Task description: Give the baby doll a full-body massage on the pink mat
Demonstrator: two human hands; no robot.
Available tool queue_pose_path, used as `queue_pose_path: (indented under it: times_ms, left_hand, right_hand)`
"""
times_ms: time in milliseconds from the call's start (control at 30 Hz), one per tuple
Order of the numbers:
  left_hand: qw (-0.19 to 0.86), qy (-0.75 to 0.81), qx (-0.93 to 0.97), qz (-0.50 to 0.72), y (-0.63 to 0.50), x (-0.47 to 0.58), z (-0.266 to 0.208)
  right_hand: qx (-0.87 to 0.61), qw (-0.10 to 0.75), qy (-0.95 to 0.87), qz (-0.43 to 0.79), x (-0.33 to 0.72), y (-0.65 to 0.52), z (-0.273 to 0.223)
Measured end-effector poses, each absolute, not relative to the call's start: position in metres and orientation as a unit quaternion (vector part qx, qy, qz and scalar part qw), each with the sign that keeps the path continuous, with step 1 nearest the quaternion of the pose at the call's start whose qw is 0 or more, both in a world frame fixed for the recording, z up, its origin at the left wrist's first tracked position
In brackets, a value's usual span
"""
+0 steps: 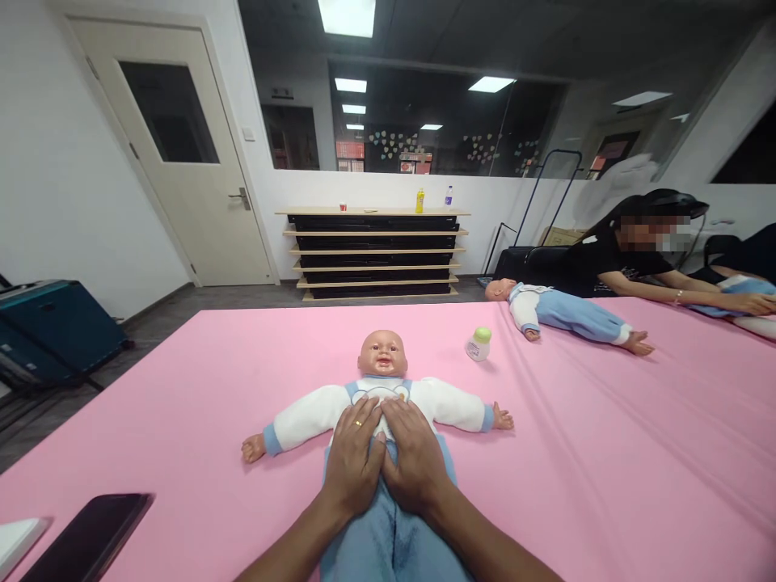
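A baby doll (383, 356) lies face up on the pink table cover (582, 453), its head away from me and its arms spread to both sides. It wears a white top with blue cuffs and blue trousers. On its chest and belly rest my left hand (355, 457), with a ring on one finger, and my right hand (415, 457). Both lie flat side by side, fingers pointing toward the doll's head, thumbs nearly touching. Neither hand grasps anything. Beyond the doll's arm on the right stands a small bottle with a green cap (478, 344).
A dark phone (90, 537) and a white object (18, 540) lie at the near left. At the right, a second doll (573, 311) lies near a person in black (612, 250). Behind the table are stacked boards (376, 242) and, left, a teal suitcase (57, 339).
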State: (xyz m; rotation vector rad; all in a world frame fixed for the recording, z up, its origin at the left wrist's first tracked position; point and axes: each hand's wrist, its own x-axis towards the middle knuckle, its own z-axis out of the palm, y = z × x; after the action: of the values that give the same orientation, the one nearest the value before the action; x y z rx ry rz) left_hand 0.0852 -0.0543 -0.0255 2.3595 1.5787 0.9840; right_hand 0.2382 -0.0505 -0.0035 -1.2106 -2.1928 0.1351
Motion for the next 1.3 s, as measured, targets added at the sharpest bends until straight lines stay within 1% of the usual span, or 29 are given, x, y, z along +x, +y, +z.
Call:
queue_pose_path:
  times_ms: [167,267,400,500,633,733,833,933,1100,1300]
  left_hand:
    - [0.054,0.533,0.771,0.344,-0.048,0.084,-0.034]
    - [0.04,0.54,0.772,0.334,-0.041,0.084,-0.038]
    - [0.015,0.596,0.758,0.265,-0.031,0.071,-0.035]
    - [-0.007,0.633,0.747,0.2,-0.027,0.047,-0.029]
    - [-0.029,0.65,0.736,0.187,-0.027,0.016,-0.029]
    - [-0.07,0.672,0.718,0.168,-0.028,0.002,-0.036]
    - [-0.114,0.688,0.702,0.145,-0.027,-0.006,-0.04]
    - [-0.122,0.695,0.696,0.133,-0.024,-0.01,-0.039]
    - [-0.119,0.714,0.678,0.128,-0.026,-0.013,-0.033]
    - [-0.097,0.718,0.673,0.147,-0.028,-0.022,-0.029]
  right_hand:
    - [-0.49,0.303,-0.816,0.041,0.236,-0.051,-0.006]
    - [-0.498,0.297,-0.813,0.05,0.235,-0.049,-0.005]
    - [-0.49,0.265,-0.826,0.087,0.254,-0.038,-0.001]
    - [-0.526,0.223,-0.815,0.096,0.283,-0.025,-0.005]
    - [-0.58,0.179,-0.794,0.017,0.323,-0.012,-0.021]
    - [-0.609,0.165,-0.774,-0.05,0.34,-0.009,-0.034]
    - [-0.626,0.169,-0.756,-0.088,0.348,-0.008,-0.042]
    - [-0.652,0.177,-0.732,-0.087,0.352,-0.003,-0.044]
    - [-0.687,0.204,-0.696,-0.043,0.368,0.003,-0.045]
    - [-0.71,0.254,-0.655,0.044,0.393,0.005,-0.048]
